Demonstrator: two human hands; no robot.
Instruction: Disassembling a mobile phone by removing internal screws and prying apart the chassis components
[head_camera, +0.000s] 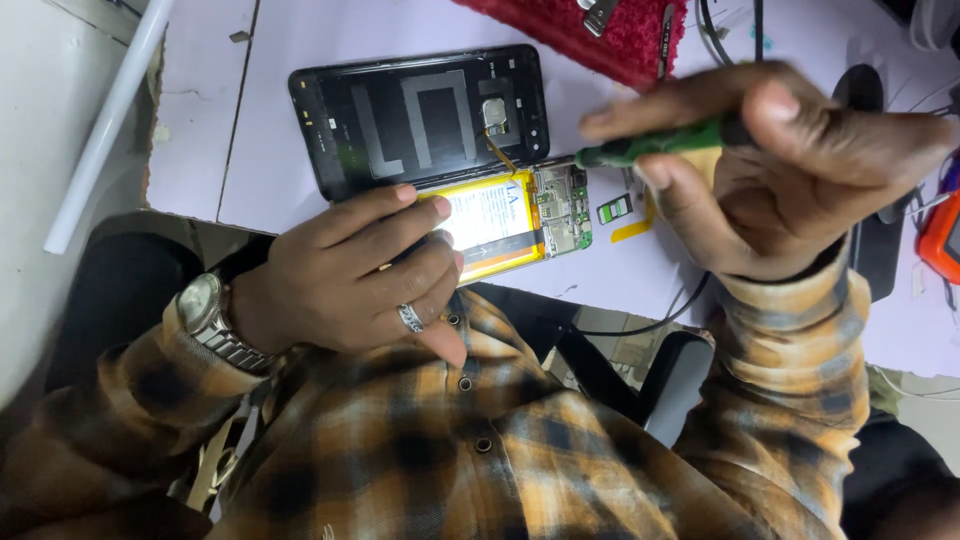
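Note:
An opened phone (520, 215) lies at the near edge of a pale table (300, 30), its yellow-edged battery and green circuit board showing. Its black back cover (420, 115) lies flipped open just behind it, joined by a thin orange ribbon cable. My left hand (350, 275), with a ring and a metal wristwatch, rests over the phone's left half and holds it down. My right hand (770, 170) grips a green-handled screwdriver (655, 145) lying sideways, its end just above the board's right edge.
A dark red cloth (590, 30) with small metal tools lies at the back. A small green chip (613, 208) and a yellow strip sit right of the phone. Black cables run under my right hand. An orange device (942, 235) is at the far right.

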